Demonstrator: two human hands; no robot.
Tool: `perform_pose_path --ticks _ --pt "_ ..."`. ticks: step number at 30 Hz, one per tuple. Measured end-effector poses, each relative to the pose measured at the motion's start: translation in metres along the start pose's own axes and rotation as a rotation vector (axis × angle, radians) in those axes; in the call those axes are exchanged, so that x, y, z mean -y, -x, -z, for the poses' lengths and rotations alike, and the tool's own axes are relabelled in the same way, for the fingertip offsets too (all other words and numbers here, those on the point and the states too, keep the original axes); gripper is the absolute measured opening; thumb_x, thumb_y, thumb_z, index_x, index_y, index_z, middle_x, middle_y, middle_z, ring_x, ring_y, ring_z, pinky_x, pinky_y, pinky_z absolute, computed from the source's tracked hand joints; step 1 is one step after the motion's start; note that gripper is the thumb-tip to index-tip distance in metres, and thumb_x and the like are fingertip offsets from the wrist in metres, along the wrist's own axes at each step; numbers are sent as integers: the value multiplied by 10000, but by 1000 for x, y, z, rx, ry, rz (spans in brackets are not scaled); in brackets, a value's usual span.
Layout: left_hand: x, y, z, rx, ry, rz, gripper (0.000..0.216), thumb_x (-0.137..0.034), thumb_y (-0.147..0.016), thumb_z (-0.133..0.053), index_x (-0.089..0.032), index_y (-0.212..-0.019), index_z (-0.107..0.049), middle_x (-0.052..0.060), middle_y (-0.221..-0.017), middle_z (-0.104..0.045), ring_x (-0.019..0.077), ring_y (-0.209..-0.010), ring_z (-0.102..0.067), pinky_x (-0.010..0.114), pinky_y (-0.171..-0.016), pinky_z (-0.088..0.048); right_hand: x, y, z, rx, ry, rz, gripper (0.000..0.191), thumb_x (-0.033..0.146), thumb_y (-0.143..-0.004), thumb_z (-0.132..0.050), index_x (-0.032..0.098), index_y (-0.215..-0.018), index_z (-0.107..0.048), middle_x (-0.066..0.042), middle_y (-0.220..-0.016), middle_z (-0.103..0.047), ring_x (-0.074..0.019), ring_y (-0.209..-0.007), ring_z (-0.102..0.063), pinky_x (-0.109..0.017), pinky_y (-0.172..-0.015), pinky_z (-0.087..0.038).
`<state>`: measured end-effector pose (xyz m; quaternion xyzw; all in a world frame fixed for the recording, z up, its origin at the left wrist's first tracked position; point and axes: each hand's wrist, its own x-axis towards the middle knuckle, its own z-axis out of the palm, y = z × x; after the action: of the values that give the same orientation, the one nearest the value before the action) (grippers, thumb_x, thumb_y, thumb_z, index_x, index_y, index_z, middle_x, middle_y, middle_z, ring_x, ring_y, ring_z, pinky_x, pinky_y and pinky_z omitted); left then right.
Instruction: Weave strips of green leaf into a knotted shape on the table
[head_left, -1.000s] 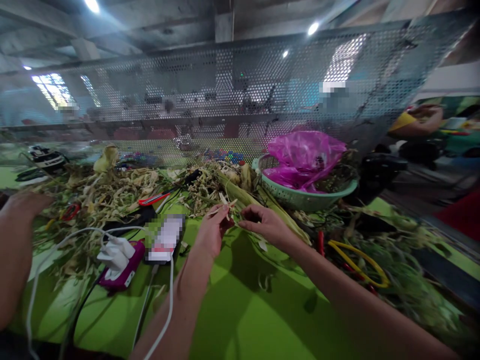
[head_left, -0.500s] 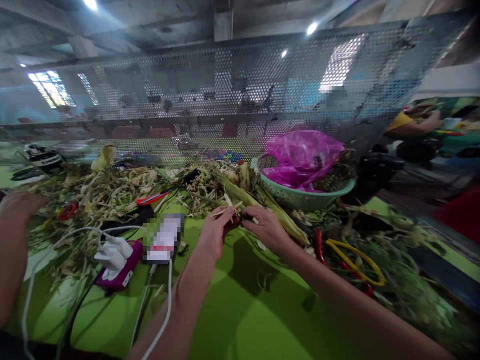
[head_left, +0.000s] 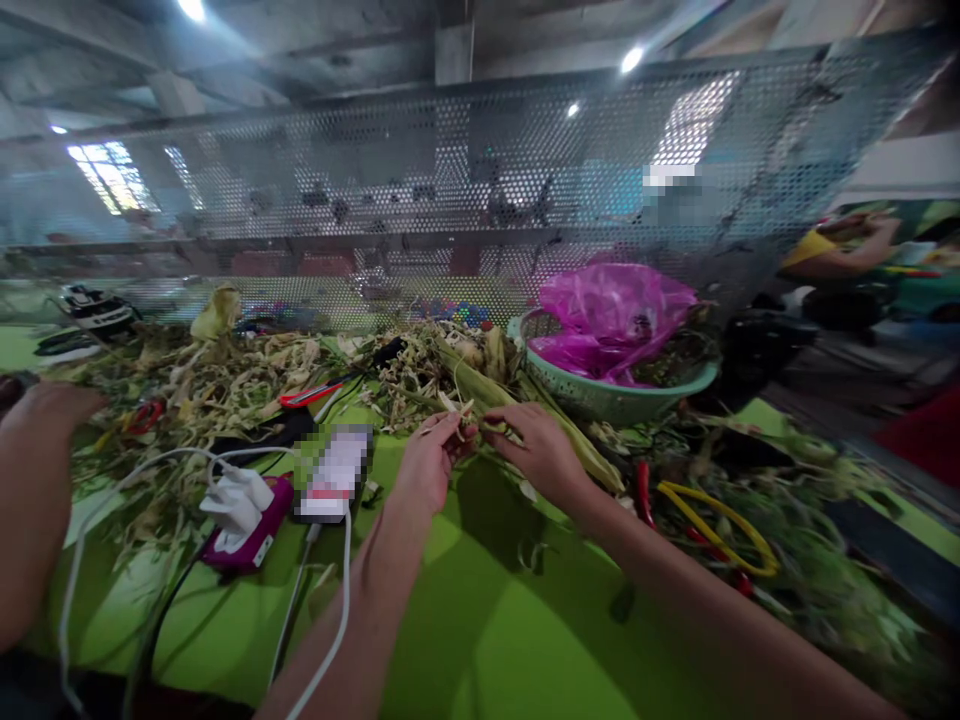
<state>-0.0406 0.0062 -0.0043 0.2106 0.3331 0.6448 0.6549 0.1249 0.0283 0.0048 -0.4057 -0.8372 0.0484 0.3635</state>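
My left hand (head_left: 427,462) and my right hand (head_left: 534,448) meet above the green table (head_left: 480,620), both pinching a thin pale strip of dried husk (head_left: 463,412) between thumb and fingers. Just behind them lies a bundle of long green-yellow stalks (head_left: 517,400) on a heap of dried leaves (head_left: 247,380). The fingertips of the two hands almost touch.
A phone (head_left: 335,472) on a white cable and a magenta power bank with a white plug (head_left: 244,510) lie left of my hands. A teal basket with a pink bag (head_left: 611,345) stands behind right. Red and yellow-handled tools (head_left: 705,520) lie right. Another person's arm (head_left: 34,480) rests at far left. A perforated metal screen (head_left: 450,190) closes off the back.
My two hands have drawn closer together around the husk strip, the right hand sliding a little left and up. The other person's arm has hardly moved.
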Motion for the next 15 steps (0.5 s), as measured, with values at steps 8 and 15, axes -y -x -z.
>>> perform_pose_path --ticks 8,15 --pt "3 1 -1 46 -14 3 175 -234 -674 -736 -154 -782 -624 21 -763 -683 129 -708 -632 246 -670 -476 27 2 5 -33 134 89 165 312 -817 -666 228 -957 -644 -66 -965 -669 -261 -951 -545 -383 -816 -396" --pt "8 6 -7 133 -46 46 258 -269 -640 -774 -152 -807 -617 23 -783 -686 131 -709 -628 285 -748 -487 22 4 4 -39 234 95 64 251 -873 -591 202 -845 -621 -61 -870 -647 -235 -871 -530 -362 -785 -373"
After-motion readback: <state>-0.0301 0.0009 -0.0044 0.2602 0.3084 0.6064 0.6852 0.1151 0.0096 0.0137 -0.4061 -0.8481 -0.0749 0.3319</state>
